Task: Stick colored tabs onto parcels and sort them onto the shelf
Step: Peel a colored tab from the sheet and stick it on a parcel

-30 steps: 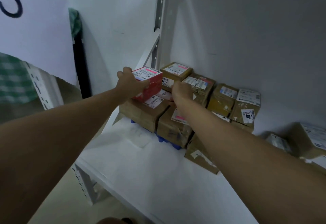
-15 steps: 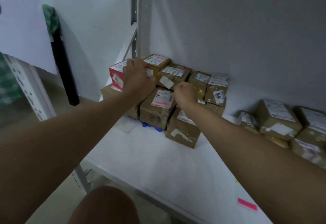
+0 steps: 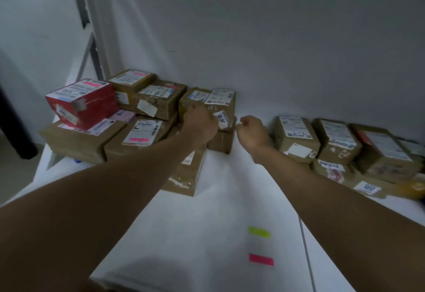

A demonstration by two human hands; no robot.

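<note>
The left hand (image 3: 201,122) reaches in over the stacked parcels and rests against the front of a brown box (image 3: 208,103) at the back of the shelf, its fingers bent onto the cardboard just beside a white number sticker (image 3: 222,119); whether it actually grips the box I cannot tell, since the back of the hand hides the fingertips. The right hand (image 3: 251,132) hangs just to the right of that box, fingers curled into a loose fist (thumb and forefinger seem pressed together, but anything between them is too small to make out).

To the left of the hands, a red box (image 3: 82,103) with a pink tab (image 3: 93,83) on its top label sits on a wide brown parcel (image 3: 76,142). Next to it lies another brown parcel (image 3: 140,137) with a pink tab on its label. More brown boxes are piled behind, against the grey back wall.

To the right of the right hand, a second group of brown parcels (image 3: 296,137) stands in a row along the wall, well apart from the first pile.

On the white shelf (image 3: 207,222), near its front edge, a yellow-green tab (image 3: 259,232) and a loose pink tab (image 3: 261,259) lie flat, one below the other.
</note>
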